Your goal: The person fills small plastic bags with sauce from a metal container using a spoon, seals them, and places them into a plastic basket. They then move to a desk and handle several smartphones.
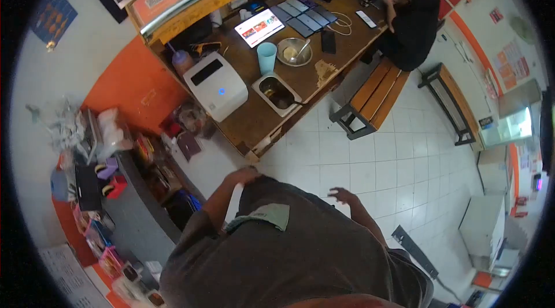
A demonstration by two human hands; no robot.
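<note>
My left hand (243, 176) is by my body, near the front corner of the wooden counter (237, 128); its fingers are too small and partly hidden to make out. Over the tiled floor, my right hand (342, 195) has its fingers apart with nothing in them. A green cloth (272, 214) lies on my dark shirt. On the counter are a white machine (217, 89), a steel tray (277, 93) holding dark liquid, a light blue cup (266, 57) and a metal bowl (294, 52) with a spoon in it.
Several phones, a lit tablet (259, 27) and cables lie farther along the counter. A person in black (419, 24) sits at its far end, hands on items there. Wooden benches (376, 97) stand at the right. A grey counter (136, 209) with goods is at the left.
</note>
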